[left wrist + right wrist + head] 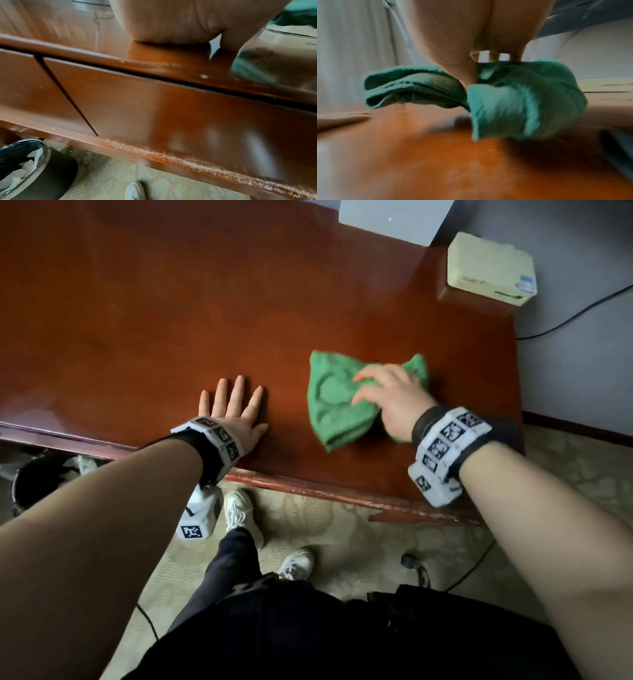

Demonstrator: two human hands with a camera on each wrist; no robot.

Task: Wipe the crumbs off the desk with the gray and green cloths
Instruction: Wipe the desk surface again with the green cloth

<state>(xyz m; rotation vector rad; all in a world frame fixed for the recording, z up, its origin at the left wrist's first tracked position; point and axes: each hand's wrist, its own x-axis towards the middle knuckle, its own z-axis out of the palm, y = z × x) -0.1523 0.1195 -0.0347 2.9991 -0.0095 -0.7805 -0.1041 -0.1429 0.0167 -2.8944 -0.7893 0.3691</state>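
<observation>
The left hand (236, 412) lies flat, fingers spread, on the desk (137, 320) near its front edge. Beside it, the right hand (390, 402) grips the bunched green cloth (335, 405) against the desktop.

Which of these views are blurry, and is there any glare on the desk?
Head view: mostly sharp, edges bent by the wide lens, soft sheen on the desk; right hand slightly smeared on the green cloth. Left wrist view: streaked blur, pale reflections on the desk front, crumbs still readable. Right wrist view: heaviest blur, cloth and desk smeared.
</observation>
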